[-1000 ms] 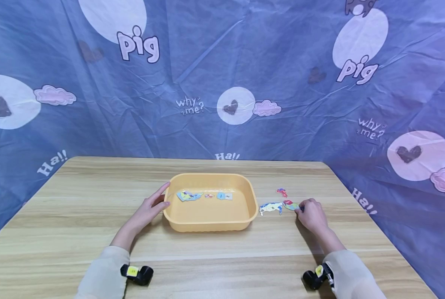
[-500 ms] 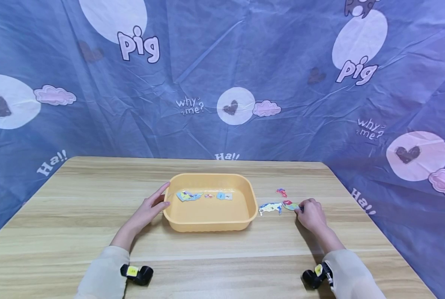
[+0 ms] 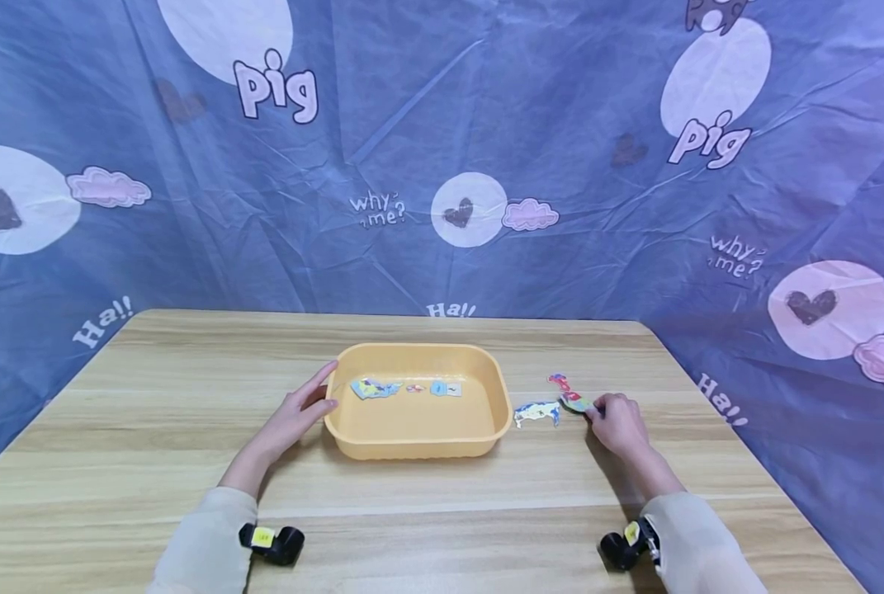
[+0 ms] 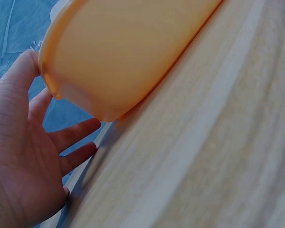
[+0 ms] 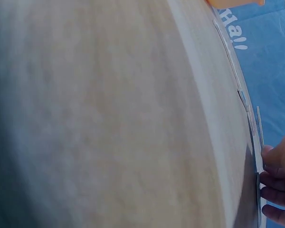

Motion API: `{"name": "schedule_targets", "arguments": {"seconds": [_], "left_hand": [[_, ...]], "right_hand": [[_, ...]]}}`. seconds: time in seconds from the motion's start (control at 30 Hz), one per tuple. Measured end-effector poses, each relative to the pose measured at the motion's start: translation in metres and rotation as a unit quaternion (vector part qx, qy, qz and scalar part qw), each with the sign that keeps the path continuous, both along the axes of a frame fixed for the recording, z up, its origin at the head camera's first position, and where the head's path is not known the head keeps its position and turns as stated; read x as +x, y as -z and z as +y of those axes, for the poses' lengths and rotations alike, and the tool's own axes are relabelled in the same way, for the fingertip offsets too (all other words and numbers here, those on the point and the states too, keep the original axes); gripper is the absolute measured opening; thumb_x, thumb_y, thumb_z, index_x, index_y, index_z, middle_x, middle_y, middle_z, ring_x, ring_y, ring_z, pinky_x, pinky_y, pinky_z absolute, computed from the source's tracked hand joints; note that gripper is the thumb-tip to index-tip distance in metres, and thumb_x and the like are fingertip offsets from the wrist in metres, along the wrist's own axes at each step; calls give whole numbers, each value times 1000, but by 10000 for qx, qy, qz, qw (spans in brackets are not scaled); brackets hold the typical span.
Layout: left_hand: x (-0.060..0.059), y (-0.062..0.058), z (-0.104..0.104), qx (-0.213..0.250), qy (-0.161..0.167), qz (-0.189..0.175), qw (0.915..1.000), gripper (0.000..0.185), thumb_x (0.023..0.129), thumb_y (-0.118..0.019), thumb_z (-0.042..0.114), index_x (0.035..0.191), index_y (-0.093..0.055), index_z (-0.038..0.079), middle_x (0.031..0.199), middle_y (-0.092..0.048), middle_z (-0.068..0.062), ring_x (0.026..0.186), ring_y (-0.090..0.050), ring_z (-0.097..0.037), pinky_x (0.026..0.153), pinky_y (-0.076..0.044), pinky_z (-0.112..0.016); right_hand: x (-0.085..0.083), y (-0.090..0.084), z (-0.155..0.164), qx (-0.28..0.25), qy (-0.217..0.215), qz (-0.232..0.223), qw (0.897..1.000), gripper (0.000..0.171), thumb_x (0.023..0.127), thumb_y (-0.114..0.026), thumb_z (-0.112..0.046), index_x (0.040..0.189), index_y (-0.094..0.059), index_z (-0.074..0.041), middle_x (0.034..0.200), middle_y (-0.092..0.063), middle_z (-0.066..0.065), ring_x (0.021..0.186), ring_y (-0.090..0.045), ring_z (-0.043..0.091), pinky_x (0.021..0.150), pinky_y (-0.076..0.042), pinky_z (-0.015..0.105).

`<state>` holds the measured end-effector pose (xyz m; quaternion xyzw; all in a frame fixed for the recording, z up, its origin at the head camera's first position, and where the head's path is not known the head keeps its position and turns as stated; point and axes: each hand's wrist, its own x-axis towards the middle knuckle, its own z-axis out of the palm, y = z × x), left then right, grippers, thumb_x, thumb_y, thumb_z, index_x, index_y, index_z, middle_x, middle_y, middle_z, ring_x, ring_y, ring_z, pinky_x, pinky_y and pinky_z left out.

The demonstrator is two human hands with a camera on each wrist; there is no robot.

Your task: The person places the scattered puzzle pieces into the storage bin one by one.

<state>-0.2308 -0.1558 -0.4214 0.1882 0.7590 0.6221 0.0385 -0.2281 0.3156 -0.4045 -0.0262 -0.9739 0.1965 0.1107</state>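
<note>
On the table, my left hand (image 3: 298, 412) touches the left rim of a shallow yellow-orange plastic tray (image 3: 419, 450). The left wrist view shows its fingers spread and fairly straight at the tray's outer end (image 4: 109, 61). To the right of the tray, my right hand (image 3: 620, 424) pinches the right end of a flat green-and-red piece (image 3: 577, 402), which is tilted. In the right wrist view the piece (image 5: 260, 124) is a thin edge rising from the thumb and fingertips. Left of it lies a flat white-and-blue piece (image 3: 537, 412); behind is a small red-and-purple piece (image 3: 560, 381).
Inside the tray lie a blue-and-yellow piece (image 3: 375, 389), a small red-and-white one (image 3: 415, 388) and a light-blue-and-white one (image 3: 445, 388). The wooden table (image 3: 442, 511) runs back to a blue printed cloth (image 3: 412, 272), which also closes off the sides.
The green-and-red piece has tilted up and shifted slightly in my right hand's pinch. My left hand and the tray have stayed put.
</note>
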Motion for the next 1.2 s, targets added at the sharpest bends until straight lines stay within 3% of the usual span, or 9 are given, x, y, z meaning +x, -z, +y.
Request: {"name": "schedule_targets", "arguments": {"seconds": [0.53,0.97,1.2], "left_hand": [[0,-4,0,6,18,-2,10000,58,87,-49,12,138,-22,13,120,-41,-30,109,-41,-36,87,-36,-31],[2,-3,0,-8,9,40,10000,59,86,-49,12,138,-22,12,120,-41,-30,109,-41,-36,86,-36,-29],[2,-2,0,-55,-16,43,10000,59,86,-50,14,138,-21,13,119,-42,-30,108,-42,-36,87,-36,-37]], "right_hand": [[-6,-11,-5,-218,-47,7,9998,20,80,-53,-7,90,-55,10,86,-57,24,78,-52,34,69,-40,44],[-10,-22,-20,-377,-342,429,9978,19,79,-54,-4,88,-55,13,77,-57,20,74,-53,34,69,-40,45],[-16,-29,-31,-442,-368,584,9966,21,80,-55,-4,90,-54,14,79,-57,22,75,-53,35,70,-40,45]]}}
